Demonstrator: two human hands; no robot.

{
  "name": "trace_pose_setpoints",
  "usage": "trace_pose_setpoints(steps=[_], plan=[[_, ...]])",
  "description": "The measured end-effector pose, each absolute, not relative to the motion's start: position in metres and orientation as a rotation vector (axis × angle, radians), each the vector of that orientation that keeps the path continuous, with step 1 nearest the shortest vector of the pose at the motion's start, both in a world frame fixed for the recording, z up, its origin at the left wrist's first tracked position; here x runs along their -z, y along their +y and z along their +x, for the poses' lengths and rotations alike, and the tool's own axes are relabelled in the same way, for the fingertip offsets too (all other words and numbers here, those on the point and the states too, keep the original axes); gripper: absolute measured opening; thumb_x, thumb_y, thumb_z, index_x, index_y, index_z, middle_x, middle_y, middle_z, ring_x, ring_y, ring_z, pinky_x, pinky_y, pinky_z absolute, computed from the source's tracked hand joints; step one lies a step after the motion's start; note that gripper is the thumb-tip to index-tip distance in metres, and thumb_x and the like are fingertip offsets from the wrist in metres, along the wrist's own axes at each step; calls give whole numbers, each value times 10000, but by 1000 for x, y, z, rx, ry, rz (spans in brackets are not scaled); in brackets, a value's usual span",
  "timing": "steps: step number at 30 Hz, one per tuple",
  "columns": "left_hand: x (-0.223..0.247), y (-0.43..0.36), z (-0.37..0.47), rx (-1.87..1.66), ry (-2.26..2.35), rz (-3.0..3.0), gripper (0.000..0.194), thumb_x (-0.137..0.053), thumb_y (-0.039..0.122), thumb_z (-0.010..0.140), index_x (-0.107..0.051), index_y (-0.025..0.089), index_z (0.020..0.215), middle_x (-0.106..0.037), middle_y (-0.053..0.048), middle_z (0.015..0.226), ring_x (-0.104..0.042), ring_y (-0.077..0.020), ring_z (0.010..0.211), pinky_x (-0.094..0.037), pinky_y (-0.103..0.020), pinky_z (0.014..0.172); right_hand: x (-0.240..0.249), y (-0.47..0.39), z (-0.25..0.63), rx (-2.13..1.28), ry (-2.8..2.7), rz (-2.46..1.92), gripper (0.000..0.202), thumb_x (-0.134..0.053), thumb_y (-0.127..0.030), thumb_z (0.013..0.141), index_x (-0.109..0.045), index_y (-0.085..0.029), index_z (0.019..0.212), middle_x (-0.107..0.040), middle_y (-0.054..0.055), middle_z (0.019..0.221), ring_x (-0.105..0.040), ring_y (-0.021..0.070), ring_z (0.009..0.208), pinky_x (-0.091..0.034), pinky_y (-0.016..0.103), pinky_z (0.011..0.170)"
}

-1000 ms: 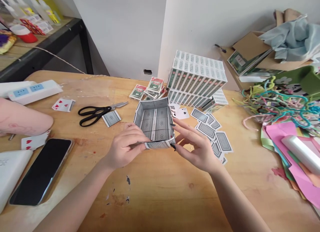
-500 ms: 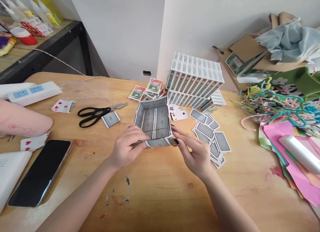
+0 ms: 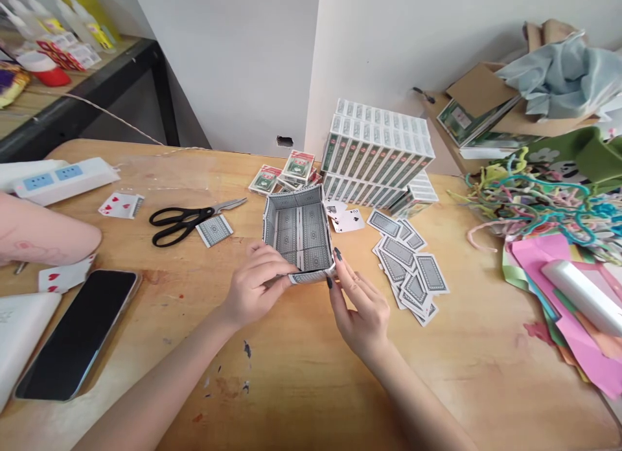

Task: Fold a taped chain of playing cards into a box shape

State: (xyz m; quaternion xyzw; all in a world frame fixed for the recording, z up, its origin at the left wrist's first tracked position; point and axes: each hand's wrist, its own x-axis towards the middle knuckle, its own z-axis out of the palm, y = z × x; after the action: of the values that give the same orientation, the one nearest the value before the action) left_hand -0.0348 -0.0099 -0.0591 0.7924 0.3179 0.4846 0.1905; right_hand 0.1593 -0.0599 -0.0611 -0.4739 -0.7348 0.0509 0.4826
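An open-topped box made of playing cards (image 3: 297, 234), patterned grey inside, is held between both hands above the table, tilted toward me. My left hand (image 3: 257, 286) pinches its near wall at the left, thumb outside and fingers over the rim. At the near right corner, my right hand (image 3: 362, 302) grips the box between thumb and fingers. Black-handled scissors (image 3: 182, 223) lie to the left, beside a cut card piece (image 3: 214, 231). Loose playing cards (image 3: 401, 251) are spread face down on the right. Two face-up cards (image 3: 348, 219) lie just beyond the box's right wall.
Stacked card packs (image 3: 379, 146) stand at the back, with several red-and-green packs (image 3: 297, 166) beside them. A phone (image 3: 80, 334), a power strip (image 3: 65, 179) and another person's arm (image 3: 46, 231) occupy the left. Pipe cleaners (image 3: 549, 205) and coloured paper (image 3: 564, 295) fill the right.
My right hand has shifted left and slightly down, its fingers now closer around the box's near right corner. The box has turned slightly, and its near wall sits more upright.
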Motion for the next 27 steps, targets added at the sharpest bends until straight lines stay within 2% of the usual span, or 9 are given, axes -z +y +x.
trace_pose_setpoints(steps=[4,7,10,18,22,27], plan=[[60,-9,-35,-1364,878,2231,86,-597,119,815,-633,185,857,-659,-19,696,-581,-149,670,-424,-368,709,57,-58,164,-248,-1634,-1178,438,-584,-30,829,-628,-276,1188,-701,67,1101,-701,244,931,-636,312,709],[61,-9,-36,-1327,881,2259,83,-581,134,826,-635,192,852,-669,-22,703,-590,-154,681,-426,-375,722,53,-55,169,-382,-1601,-1180,264,-604,-70,827,-698,-232,1012,-744,54,973,-713,246,871,-640,271,642],[62,-9,-38,-1315,877,2276,85,-584,126,822,-636,188,846,-671,-23,703,-592,-155,683,-419,-382,737,52,-53,172,-391,-1633,-1145,212,-597,-69,826,-696,-211,948,-761,52,867,-707,254,879,-632,252,628],[65,-9,-35,-1341,858,2239,107,-596,85,801,-632,176,846,-653,-19,686,-568,-147,665,-416,-369,725,61,-54,167,-72,-1735,-1132,197,-578,-16,817,-632,-184,903,-752,55,728,-710,258,862,-582,209,555],[68,-10,-34,-1346,852,2230,134,-600,62,792,-633,171,862,-643,-22,688,-563,-147,667,-419,-366,715,62,-54,166,13,-1765,-1118,202,-584,7,809,-601,-176,895,-750,79,731,-723,254,819,-535,197,477],[71,-9,-36,-1313,857,2253,134,-583,78,811,-631,185,878,-654,-20,705,-563,-147,684,-421,-373,732,66,-57,168,-19,-1804,-1132,226,-594,0,797,-598,-187,924,-758,103,843,-737,221,730,-502,197,419]])
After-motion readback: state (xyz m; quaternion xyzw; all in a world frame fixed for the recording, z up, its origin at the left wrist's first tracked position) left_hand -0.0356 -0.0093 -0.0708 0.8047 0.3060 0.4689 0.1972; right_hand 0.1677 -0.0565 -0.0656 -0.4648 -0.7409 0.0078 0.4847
